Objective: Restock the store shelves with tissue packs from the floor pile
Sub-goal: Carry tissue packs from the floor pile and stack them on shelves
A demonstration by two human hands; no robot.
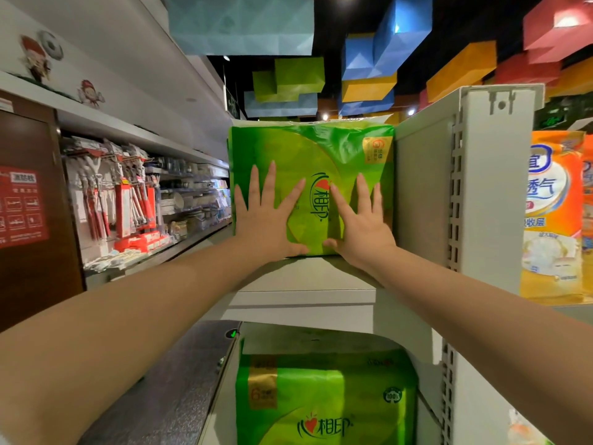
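Observation:
A green tissue pack point(337, 155) stands upright on the top shelf point(305, 277), its right side against the white end panel point(423, 194). My left hand point(268, 220) lies flat on the pack's front, fingers spread and straight. My right hand point(361, 224) presses flat beside it, thumb near the pack's bottom edge. A second green tissue pack point(324, 399) of the same brand sits on the shelf below. The floor pile is out of view.
A white slotted upright point(462, 203) stands right of the pack. Orange packs point(553, 216) fill the neighbouring bay at the right. Across the aisle at the left, racks hold red-and-white hanging goods point(125, 200). A grey metal surface point(179, 380) runs along the lower left.

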